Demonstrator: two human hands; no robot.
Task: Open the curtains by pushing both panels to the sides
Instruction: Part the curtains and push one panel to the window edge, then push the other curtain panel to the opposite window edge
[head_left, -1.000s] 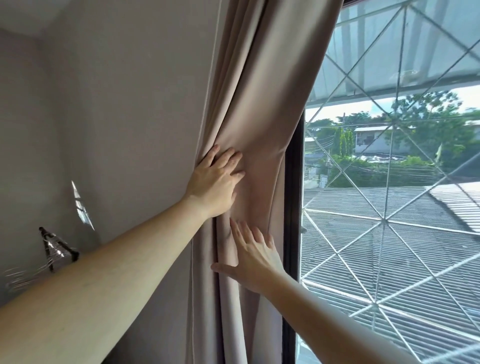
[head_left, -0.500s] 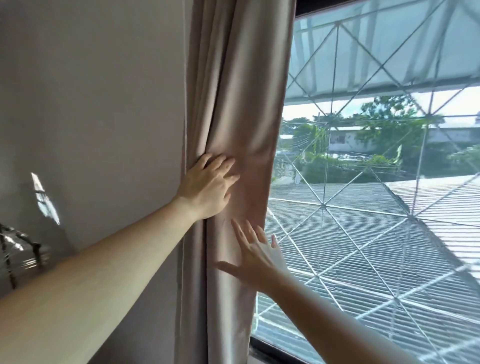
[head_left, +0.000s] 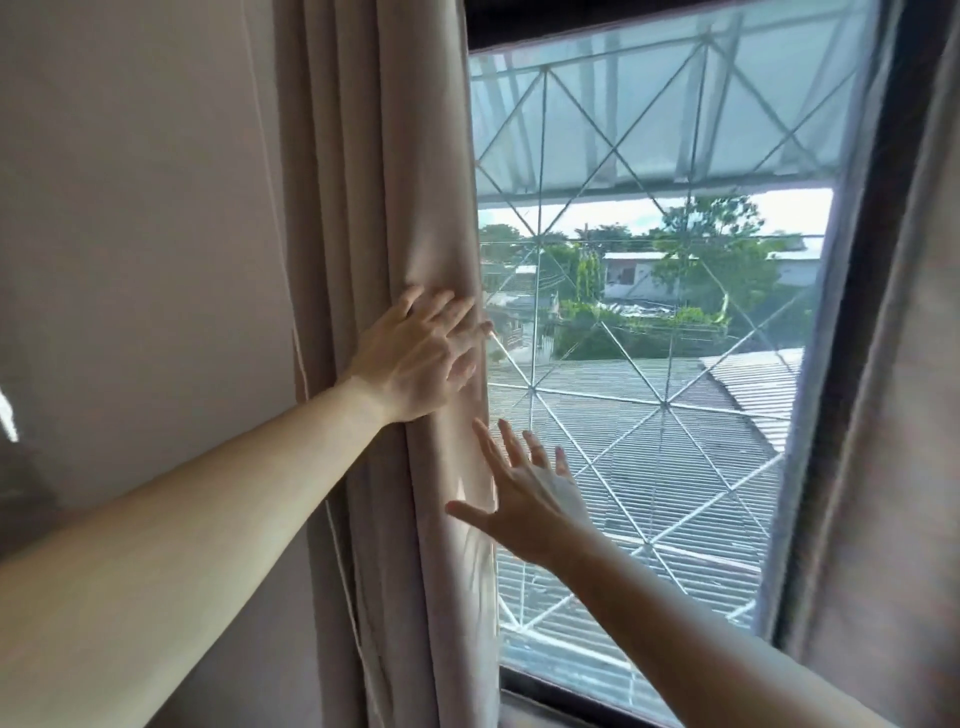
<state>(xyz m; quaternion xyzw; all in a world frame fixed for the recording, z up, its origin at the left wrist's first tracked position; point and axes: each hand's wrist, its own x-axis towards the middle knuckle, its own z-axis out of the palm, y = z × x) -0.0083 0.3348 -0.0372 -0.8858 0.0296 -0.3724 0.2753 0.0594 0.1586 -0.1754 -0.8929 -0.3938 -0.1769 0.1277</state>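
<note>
The beige left curtain panel (head_left: 384, 208) hangs bunched in folds against the wall at the window's left edge. My left hand (head_left: 415, 358) lies flat on it, fingers spread, fingertips at the panel's right edge. My right hand (head_left: 530, 493) is lower, fingers apart, just off the panel's right edge in front of the glass, holding nothing. The right curtain panel (head_left: 893, 415) hangs at the far right, covering the window's right side.
The window (head_left: 649, 312) has a dark frame and a diamond-pattern metal grille; rooftops and trees lie outside. A plain wall (head_left: 130, 234) fills the left side. The dark sill (head_left: 561, 696) runs below the glass.
The view has swung right, bringing the right panel into sight. The left panel now hangs straighter. My right hand has come off the fabric; my left hand slid to the panel's right edge.
</note>
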